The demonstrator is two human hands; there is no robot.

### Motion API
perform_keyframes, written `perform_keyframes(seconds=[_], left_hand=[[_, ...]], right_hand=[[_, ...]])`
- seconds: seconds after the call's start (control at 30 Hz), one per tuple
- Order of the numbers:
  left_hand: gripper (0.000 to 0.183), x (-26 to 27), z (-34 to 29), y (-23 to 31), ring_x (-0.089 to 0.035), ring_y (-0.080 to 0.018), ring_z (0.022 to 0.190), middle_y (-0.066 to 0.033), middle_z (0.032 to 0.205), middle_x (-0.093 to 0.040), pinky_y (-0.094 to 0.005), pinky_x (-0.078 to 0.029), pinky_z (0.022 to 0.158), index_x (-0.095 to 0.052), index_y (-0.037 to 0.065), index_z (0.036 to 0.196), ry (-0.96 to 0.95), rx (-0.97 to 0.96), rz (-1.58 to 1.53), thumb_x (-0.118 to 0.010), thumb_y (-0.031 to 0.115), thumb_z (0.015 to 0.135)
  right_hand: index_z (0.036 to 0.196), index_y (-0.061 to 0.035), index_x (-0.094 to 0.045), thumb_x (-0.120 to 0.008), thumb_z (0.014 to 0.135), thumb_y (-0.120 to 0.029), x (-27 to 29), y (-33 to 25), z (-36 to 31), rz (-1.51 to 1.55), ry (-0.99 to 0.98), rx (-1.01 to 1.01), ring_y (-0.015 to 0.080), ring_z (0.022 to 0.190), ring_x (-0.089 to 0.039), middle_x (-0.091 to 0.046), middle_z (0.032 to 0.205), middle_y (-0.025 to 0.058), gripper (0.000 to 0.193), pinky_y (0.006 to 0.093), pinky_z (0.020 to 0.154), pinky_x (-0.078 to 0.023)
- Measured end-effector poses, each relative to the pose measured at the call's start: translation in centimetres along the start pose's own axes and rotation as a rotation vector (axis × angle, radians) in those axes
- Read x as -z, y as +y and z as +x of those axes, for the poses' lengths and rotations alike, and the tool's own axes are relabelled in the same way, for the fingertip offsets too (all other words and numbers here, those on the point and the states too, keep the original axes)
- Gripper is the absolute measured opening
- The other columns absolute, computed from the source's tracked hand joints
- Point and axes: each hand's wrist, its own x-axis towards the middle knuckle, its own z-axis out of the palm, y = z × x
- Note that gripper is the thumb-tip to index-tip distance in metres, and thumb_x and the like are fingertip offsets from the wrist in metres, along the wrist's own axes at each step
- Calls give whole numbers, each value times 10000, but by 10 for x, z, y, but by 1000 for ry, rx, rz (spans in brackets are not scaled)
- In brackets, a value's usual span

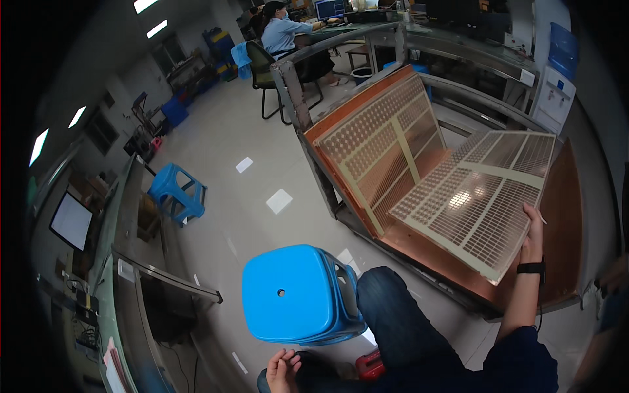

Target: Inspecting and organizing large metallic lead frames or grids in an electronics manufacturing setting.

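My right hand [534, 237] grips the right edge of a flat circuit board panel [481, 196], with a grid of pale strips, small cells and rows of round spots. The panel slants over a copper-brown board lining [422, 252] in a metal-framed rack. A similar gridded panel [380, 141] leans upright against the rack's brown backboard, left of the held one. Low in the view, my left hand [283, 371] hovers near my knee, fingers loosely curled and tips slightly apart, with nothing visible in it. The blue plastic stool [288, 291] stands just beyond it.
The metal frame [291, 92] of the rack rises ahead. Another blue stool [177, 193] stands farther left, beside a long workbench [108, 288] with a monitor [71, 221]. A seated person [283, 36] works at a far desk. A water dispenser [553, 98] stands at the right.
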Motion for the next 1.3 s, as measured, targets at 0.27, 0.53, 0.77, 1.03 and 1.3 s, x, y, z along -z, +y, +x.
perform_keyframes(seconds=[0.27,0.53,0.77,1.03,1.3], left_hand=[[316,3,-2,-8,-608,-240,983,-152,1143,-592,-337,-512,836,-502,11,1218,58,16,-53,-509,156,937],[316,5,0,-13,-609,-246,985,-152,1116,-599,-338,-517,834,-505,-9,1210,87,29,-87,-510,150,937],[292,-2,-11,4,-607,-212,900,-115,1013,-607,-300,-505,788,-525,-22,1131,183,19,-71,-535,190,931],[292,50,-59,0,-588,-187,1011,-130,1154,-591,-287,-468,889,-508,1,1203,283,-13,61,-425,155,969],[295,77,-76,-28,-559,-126,1011,-67,1139,-586,-251,-439,898,-522,40,1215,318,-49,32,-433,186,973]], right_hand=[[971,10,-547,-554,813,-87,12,54,73,-254,99,-116,184,734,-609,-601,865,108,185,310,648,-533],[1325,-36,-372,-544,884,-460,-113,74,94,-138,-40,-104,227,1072,-531,-513,1192,147,636,373,823,-492],[1358,-24,-345,-510,932,-190,-220,267,92,-641,-498,478,282,1256,-402,-408,1350,194,486,359,1043,-314],[1284,12,-415,-348,972,-226,-255,309,-8,-779,-512,764,286,1173,-444,-483,1230,164,399,377,1025,-309],[1332,11,-375,-295,1001,-125,-272,332,-74,-770,-922,528,250,1267,-407,-428,1353,176,366,342,1051,-299]])
